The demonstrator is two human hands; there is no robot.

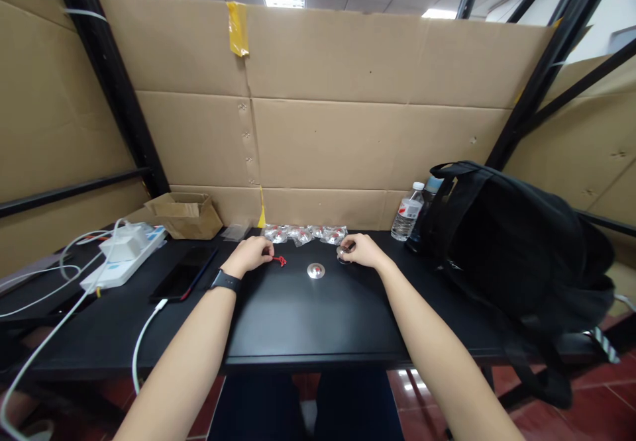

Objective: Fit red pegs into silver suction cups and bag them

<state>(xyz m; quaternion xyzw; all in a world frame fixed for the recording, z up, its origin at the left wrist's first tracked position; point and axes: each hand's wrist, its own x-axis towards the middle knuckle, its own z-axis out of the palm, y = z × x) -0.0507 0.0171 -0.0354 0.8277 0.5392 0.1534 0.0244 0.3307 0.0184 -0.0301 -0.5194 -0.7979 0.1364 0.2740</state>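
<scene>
My left hand [254,253] rests on the black table [318,322] with its fingers curled, pinching a small red string [279,260] that lies on the tabletop. My right hand [360,250] is closed around a small shiny round metal piece [344,253] at its fingertips. Between the two hands a round silver metal disc [315,270] lies loose on the table. Just behind the hands sits a row of small clear plastic bags [304,234] with red and silver parts inside. A black watch is on my left wrist.
A black backpack [517,255] fills the table's right side, with a water bottle [407,212] beside it. At left lie a dark phone [183,274], a white power strip [124,255] with cables and a small cardboard box [185,214]. Cardboard walls enclose the table.
</scene>
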